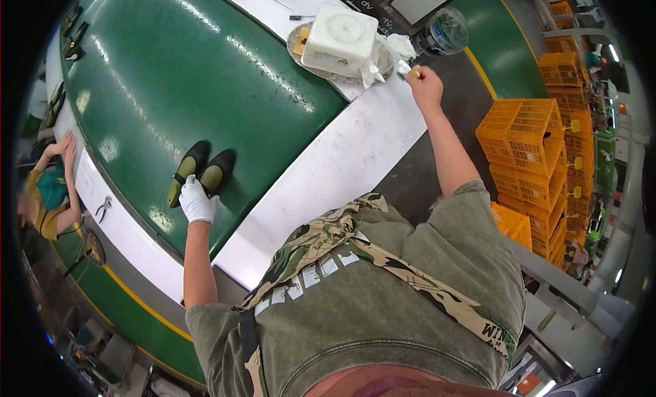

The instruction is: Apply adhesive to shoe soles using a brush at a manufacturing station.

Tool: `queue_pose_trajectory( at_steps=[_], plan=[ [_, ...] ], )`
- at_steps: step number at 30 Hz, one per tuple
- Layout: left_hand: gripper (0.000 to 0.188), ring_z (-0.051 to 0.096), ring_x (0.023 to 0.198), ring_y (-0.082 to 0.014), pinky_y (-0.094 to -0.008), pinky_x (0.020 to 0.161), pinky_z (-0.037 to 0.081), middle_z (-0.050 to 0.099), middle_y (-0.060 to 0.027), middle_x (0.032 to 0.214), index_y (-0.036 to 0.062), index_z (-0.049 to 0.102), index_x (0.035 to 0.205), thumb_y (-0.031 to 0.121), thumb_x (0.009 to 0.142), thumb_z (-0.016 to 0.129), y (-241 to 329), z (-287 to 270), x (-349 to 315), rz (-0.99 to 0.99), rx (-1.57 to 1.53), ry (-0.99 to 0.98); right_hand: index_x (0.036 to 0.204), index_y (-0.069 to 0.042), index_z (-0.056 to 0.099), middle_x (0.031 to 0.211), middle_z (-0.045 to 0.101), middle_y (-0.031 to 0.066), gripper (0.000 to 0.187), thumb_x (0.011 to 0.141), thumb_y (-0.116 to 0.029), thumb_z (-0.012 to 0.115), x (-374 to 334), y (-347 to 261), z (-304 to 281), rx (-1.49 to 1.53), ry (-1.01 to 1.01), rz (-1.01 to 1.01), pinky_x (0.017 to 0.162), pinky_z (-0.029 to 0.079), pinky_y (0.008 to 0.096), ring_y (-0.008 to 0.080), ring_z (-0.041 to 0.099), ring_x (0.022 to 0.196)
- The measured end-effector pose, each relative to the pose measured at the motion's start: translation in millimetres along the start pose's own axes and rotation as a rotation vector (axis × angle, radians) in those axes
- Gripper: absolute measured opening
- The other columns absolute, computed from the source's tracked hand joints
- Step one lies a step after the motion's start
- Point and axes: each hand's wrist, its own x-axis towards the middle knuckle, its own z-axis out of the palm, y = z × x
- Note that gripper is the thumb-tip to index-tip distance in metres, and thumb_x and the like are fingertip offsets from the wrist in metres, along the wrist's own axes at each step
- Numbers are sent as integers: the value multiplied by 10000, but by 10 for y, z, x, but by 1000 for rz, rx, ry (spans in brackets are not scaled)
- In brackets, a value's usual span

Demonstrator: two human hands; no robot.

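A pair of black shoes with olive-green insides lies on the green belt. My left hand [197, 201], in a white glove, is closed on the rear part of the left shoe [188, 166]. Close beside it rests the right shoe [218, 170]. My bare right hand [426, 89] reaches out to the far right, its fingers pinched around a small tool [414, 73] with a yellowish handle end and a whitish tip. That tool is too small to name. Just left of it, a white plastic container [340, 38] stands on a tray [318, 72] with crumpled white material.
White ledges [311, 171] border the belt. Pliers [104, 209] lie on the left ledge, near another person's hands [63, 145]. More shoes [72, 36] sit at the belt's far left. Orange crates [523, 141] are stacked at right; a clear-topped bin [444, 32] stands beyond my right hand.
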Motion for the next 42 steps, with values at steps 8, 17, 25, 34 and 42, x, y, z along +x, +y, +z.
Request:
queue_pose_trajectory(
  at_steps=[8,17,25,34,42],
  plan=[
    [773,618,1032,-331,-433,864,512,610,-168,1113,34,519,1220,343,609,876,386,13,-227,-139,-98,-131,776,-94,684,871,676,74,120,709,-184,726,473,71,311,-155,23,-493,723,502,408,300,635,826],
    [680,640,964,-303,-414,820,512,632,-116,1014,92,510,1171,306,638,873,565,115,-266,-247,116,-123,780,-121,703,890,678,32,62,730,-143,675,449,-17,468,-425,-140,-592,766,469,429,277,612,884],
    [551,649,1000,-341,-428,848,537,648,-171,1055,57,553,1108,204,655,829,356,69,208,-261,-34,-180,705,-86,671,802,654,89,59,725,-111,622,660,-240,334,-533,-132,-800,716,473,456,302,623,821],
    [781,674,1009,-287,-340,915,529,705,-148,1094,42,732,1020,597,490,874,151,60,180,-241,25,-577,769,-84,695,757,672,140,254,672,-314,741,358,50,286,-174,-263,-132,662,508,432,325,656,719],
    [378,663,942,-311,-435,900,508,702,-71,1019,61,678,1116,301,835,754,301,-6,-47,-434,-1589,-92,811,-99,722,771,700,125,275,636,-309,756,654,141,132,-102,-257,68,673,530,397,292,680,715]
  ],
)
